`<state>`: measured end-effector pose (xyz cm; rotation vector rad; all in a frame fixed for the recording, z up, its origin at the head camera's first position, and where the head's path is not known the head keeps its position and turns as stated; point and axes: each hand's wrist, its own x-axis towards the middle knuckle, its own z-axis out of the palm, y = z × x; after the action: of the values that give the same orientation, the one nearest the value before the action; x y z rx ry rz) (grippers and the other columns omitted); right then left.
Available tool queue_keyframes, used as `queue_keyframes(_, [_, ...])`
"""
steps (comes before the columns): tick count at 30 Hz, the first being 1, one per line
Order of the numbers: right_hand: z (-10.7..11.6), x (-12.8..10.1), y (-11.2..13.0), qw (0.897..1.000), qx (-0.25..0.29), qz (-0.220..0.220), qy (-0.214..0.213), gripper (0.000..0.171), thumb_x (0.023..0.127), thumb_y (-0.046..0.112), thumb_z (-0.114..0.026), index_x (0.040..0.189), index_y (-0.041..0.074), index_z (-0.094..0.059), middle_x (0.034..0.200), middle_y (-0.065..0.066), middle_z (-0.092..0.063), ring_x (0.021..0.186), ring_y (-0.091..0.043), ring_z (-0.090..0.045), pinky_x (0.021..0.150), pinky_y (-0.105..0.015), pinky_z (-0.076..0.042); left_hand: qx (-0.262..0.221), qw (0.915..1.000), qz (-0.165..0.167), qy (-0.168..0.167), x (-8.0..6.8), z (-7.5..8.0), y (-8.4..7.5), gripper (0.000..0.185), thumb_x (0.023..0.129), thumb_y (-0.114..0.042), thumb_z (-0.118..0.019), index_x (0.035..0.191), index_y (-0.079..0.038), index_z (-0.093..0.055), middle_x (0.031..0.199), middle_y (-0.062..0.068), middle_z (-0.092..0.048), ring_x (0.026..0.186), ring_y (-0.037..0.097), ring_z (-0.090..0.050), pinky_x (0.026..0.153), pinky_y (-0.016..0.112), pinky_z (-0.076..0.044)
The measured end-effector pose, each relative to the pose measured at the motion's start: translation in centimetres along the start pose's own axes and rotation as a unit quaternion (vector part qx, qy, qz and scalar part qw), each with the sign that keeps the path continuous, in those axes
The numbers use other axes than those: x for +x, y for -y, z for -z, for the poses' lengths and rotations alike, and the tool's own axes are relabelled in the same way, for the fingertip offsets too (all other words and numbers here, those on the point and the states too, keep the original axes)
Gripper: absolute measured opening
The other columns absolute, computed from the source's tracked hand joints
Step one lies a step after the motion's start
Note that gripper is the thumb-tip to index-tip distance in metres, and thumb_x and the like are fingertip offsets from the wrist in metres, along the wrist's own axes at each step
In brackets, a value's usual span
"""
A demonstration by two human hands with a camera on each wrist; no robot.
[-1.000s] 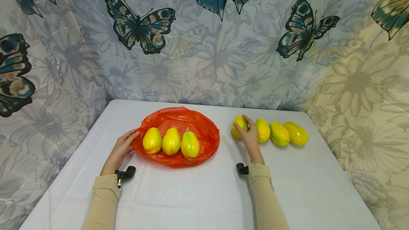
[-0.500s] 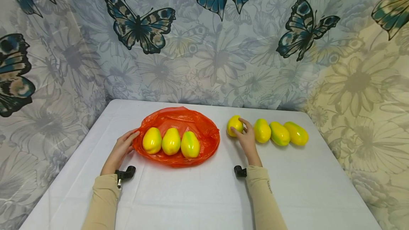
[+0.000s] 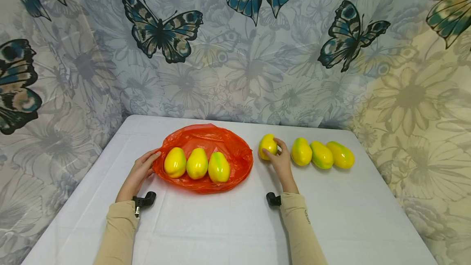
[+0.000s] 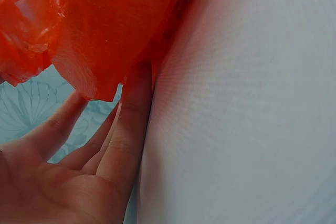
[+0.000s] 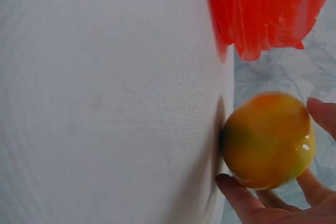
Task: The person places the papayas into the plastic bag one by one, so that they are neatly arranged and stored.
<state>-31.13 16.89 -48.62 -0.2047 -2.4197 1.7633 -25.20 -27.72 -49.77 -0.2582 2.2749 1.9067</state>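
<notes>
A red plastic bag (image 3: 239, 150) lies spread on the table, its mouth facing up, with 3 yellow mangoes (image 3: 197, 163) in a row inside. My left hand (image 3: 141, 169) holds the bag's left edge. In the left wrist view the fingers (image 4: 123, 140) reach under the red film, and the thumb meets it from the other side. To the right of the bag my right hand (image 3: 281, 165) grips a yellow-green mango (image 3: 267, 146) between thumb and fingers. That mango (image 5: 268, 140) looks close to the tabletop in the right wrist view; a gap separates it from the bag.
Right of the right hand, 3 more mangoes (image 3: 321, 154) sit in a row on the white-covered table (image 3: 206, 228). Behind the table's back edge hangs a cloth (image 3: 254, 72) printed with butterflies and flowers. A black wrist camera (image 3: 273, 199) is strapped to each wrist.
My right hand has shifted left with the mango, away from the other loose mangoes and nearer the bag. The left hand and the bag have stayed in place.
</notes>
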Motion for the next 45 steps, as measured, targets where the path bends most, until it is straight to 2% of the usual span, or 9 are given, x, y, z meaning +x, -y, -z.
queue_keyframes(8, [0.1,-0.4,0.0,1.0,-0.002,-0.007,0.013,0.072,0.09,0.017,-0.07,0.152,0.013,-0.034,0.157,-0.018,-0.029,0.136,-0.042,-0.037,0.112,-0.052,-0.036,0.002,1.0,0.002,0.0,0.1,0.0,0.0,0.077,0.096,-0.059,-0.046,0.155,-0.013,-0.027,0.157,0.013,-0.033,0.108,-0.005,-0.05,0.083,0.011,-0.046])
queue_keyframes(11, [0.1,-0.7,0.2,1.0,0.004,-0.01,0.011,0.074,0.09,0.016,-0.07,0.153,0.014,-0.032,0.158,-0.019,-0.028,0.137,-0.042,-0.036,0.113,-0.052,-0.036,0.002,1.0,0.006,-0.001,0.1,0.0,0.0,0.077,0.096,-0.06,-0.046,0.155,-0.014,-0.027,0.158,0.012,-0.033,0.12,0.006,-0.049,0.083,0.011,-0.045])
queue_keyframes(14, [0.0,-1.0,0.4,1.0,0.004,-0.014,0.011,0.075,0.09,0.017,-0.07,0.154,0.015,-0.03,0.158,-0.019,-0.027,0.138,-0.042,-0.035,0.113,-0.052,-0.035,-0.001,0.9999,0.012,-0.001,0.2,-0.1,-0.1,0.078,0.096,-0.061,-0.046,0.155,-0.015,-0.026,0.158,0.012,-0.032,0.134,0.021,-0.042,0.083,0.01,-0.044])
queue_keyframes(17, [0.0,-1.2,0.7,1.0,0.007,-0.016,0.01,0.074,0.091,0.018,-0.069,0.154,0.016,-0.03,0.158,-0.018,-0.027,0.139,-0.042,-0.035,0.114,-0.052,-0.035,-0.005,0.9999,0.016,-0.001,0.3,-0.2,0.0,0.079,0.096,-0.061,-0.046,0.156,-0.014,-0.025,0.159,0.012,-0.031,0.14,0.027,-0.037,0.082,0.01,-0.044])
queue_keyframes(21, [0.0,-1.5,1.2,1.0,0.022,-0.014,0.006,0.073,0.091,0.019,-0.069,0.153,0.017,-0.031,0.159,-0.015,-0.028,0.139,-0.039,-0.036,0.115,-0.051,-0.033,-0.006,0.9998,0.017,-0.002,0.3,-0.2,0.0,0.079,0.096,-0.061,-0.046,0.156,-0.014,-0.025,0.159,0.013,-0.031,0.14,0.027,-0.037,0.082,0.009,-0.044])
queue_keyframes(26, [0.0,-2.0,2.2,0.999,0.038,0.0,0.006,0.072,0.089,0.019,-0.071,0.152,0.016,-0.035,0.158,-0.014,-0.031,0.137,-0.038,-0.039,0.112,-0.05,-0.038,-0.005,0.9999,0.014,-0.001,0.3,-0.2,0.0,0.079,0.096,-0.061,-0.046,0.156,-0.014,-0.025,0.158,0.013,-0.031,0.139,0.026,-0.037,0.082,0.009,-0.044])
queue_keyframes(39, [-0.6,-3.4,4.1,0.998,0.056,0.027,0.031,0.069,0.089,0.02,-0.073,0.149,0.017,-0.039,0.157,-0.008,-0.033,0.139,-0.034,-0.039,0.11,-0.049,-0.041,0.0,1.0,0.009,0.0,0.1,-0.1,0.1,0.078,0.096,-0.06,-0.046,0.155,-0.014,-0.027,0.158,0.012,-0.031,0.132,0.018,-0.043,0.083,0.01,-0.046])
queue_keyframes(45, [-0.9,-3.9,4.9,0.997,0.056,0.036,0.049,0.069,0.089,0.021,-0.072,0.149,0.018,-0.039,0.156,-0.008,-0.035,0.141,-0.034,-0.038,0.11,-0.05,-0.041,0.0,0.9999,0.01,-0.003,0.3,-0.1,0.0,0.079,0.095,-0.061,-0.046,0.155,-0.014,-0.026,0.158,0.013,-0.031,0.136,0.023,-0.04,0.082,0.01,-0.045])
